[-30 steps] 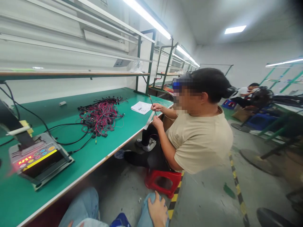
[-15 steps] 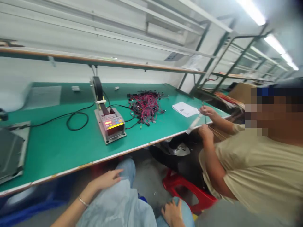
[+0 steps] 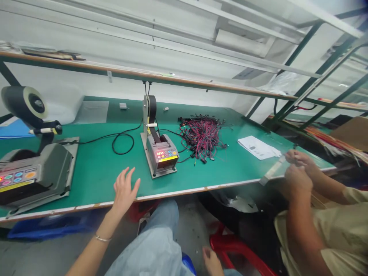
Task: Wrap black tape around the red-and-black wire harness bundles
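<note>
My left hand is raised over the front edge of the green table, fingers spread and holding nothing. Nearest to it is a tape dispenser machine with a lit red display and a roll of dark tape, just to its right; the hand does not touch it. Low in the view, my right hand is by my leg, partly cut off by the lower edge. Its fingers look loose and hold nothing that I can see.
A larger tape dispenser stands at the left. Red and black wire harnesses lie tangled mid-table, with printed papers right of them. At the right, a co-worker's hands are close together. A red stool is below.
My left hand has risen from my lap to above the table edge, and its fingers have spread. My view has turned left, showing more of the left dispenser. The co-worker's hands have come closer together.
</note>
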`<state>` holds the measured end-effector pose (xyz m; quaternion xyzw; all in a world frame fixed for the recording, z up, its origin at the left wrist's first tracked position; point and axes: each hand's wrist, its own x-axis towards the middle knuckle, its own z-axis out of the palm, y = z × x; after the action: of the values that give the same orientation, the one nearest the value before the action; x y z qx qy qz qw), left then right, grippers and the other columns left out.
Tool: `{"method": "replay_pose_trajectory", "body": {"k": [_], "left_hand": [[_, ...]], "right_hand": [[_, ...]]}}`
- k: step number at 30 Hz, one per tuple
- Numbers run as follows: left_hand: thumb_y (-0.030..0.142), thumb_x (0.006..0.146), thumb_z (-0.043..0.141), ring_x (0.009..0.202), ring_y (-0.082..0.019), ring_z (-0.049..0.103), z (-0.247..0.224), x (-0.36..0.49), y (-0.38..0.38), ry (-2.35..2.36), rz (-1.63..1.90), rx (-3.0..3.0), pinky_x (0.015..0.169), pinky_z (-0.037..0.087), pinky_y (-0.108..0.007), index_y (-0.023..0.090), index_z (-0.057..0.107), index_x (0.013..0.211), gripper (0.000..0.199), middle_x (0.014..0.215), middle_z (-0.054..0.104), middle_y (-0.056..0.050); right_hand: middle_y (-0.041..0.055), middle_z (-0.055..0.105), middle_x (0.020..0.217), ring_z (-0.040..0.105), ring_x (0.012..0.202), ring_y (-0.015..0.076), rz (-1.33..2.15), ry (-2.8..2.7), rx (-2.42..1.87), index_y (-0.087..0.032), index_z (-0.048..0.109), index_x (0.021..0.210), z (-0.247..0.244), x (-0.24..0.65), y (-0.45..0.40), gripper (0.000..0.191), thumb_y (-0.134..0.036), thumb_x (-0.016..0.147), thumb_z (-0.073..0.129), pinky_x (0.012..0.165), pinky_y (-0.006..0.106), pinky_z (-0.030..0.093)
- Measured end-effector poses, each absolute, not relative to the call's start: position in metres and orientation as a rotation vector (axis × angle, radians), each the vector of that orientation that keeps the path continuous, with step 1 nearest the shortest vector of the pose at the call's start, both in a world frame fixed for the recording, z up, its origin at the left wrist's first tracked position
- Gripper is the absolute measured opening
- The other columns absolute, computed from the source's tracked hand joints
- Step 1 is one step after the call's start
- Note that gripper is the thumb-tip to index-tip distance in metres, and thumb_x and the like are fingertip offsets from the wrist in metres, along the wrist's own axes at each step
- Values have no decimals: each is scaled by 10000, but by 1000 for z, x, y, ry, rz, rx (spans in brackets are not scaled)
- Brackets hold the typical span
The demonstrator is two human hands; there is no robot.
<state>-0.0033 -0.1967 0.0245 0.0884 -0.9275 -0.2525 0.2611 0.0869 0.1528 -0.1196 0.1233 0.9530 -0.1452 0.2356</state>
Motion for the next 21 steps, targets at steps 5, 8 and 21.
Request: {"method": "replay_pose_trajectory", "body": {"k": [5,8,21], "left_hand": [[407,818,359,1204,-283,282,4,-21,-153,-2455,-596,240,961,261,-450,92,290,1283,566,1306,299,-190],[402,822,343,1219,-299,243,-4,-29,-142,-2485,-548,266,973,232,-458,60,288,1278,573,1305,298,-199],[316,815,374,1166,-269,328,-12,-32,-150,-2534,-841,170,932,294,-456,163,386,1227,439,1266,369,-141]], "right_hand": [[75,532,1177,480,1105,141,-994,3039,-170,-152,455,1130,-3,-6,89,419,-162,762,257,963,289,378],[77,345,1341,235,1284,187,-941,3309,-721,-125,457,1095,66,-45,49,532,-32,593,310,1050,395,259],[108,45,1437,83,1319,252,-624,3269,-830,-152,119,1355,85,-90,2,707,-61,685,327,1029,467,270]]}}
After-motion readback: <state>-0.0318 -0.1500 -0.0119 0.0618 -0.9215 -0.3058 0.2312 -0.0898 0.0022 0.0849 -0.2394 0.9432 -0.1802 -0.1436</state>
